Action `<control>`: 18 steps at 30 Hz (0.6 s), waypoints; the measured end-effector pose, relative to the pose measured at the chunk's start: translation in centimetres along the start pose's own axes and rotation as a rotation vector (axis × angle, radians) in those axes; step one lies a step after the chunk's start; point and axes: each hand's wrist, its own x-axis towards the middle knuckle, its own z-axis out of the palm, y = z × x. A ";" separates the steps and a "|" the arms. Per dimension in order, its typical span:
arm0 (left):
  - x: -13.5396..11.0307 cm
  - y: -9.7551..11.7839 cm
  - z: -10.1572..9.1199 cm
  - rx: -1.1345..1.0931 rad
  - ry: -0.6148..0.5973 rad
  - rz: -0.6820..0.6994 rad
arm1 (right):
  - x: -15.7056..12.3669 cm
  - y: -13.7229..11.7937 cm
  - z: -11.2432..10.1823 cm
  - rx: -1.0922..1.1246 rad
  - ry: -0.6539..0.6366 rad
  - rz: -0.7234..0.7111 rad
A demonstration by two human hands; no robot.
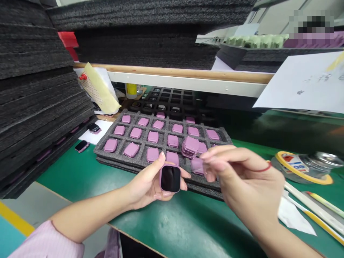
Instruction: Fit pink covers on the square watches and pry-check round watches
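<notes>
At centre of frame, just in front of foam tray (pixel 115 160): left hand (pixel 150 186) cups pink watch body (pixel 170 178), dark screen facing up, thumb and fingers closed round its edges. Right hand (pixel 242 182), right of it, pinches small pink piece (pixel 197 166) between thumb and fingertips, just beside watch body; piece blurred. Tray holds rows of pink cases (pixel 153 136), one per cell; short stack of cases (pixel 190 146) at near right. Tape roll (pixel 302 168) at right edge on green bench (pixel 174 222). Foam sheets (pixel 32 100) piled at left, two more watches (pixel 94 128) beside them.
</notes>
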 end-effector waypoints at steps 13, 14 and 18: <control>-0.2 0.1 0.1 -0.030 -0.056 0.023 | 0.6 0.4 -0.9 -0.163 -0.003 -0.178; -0.2 0.1 0.1 -0.026 -0.057 0.023 | 0.6 0.5 -1.1 -0.208 -0.031 -0.231; -0.2 0.2 0.1 -0.019 -0.042 0.027 | 0.4 0.2 -1.7 -0.353 -0.253 -0.456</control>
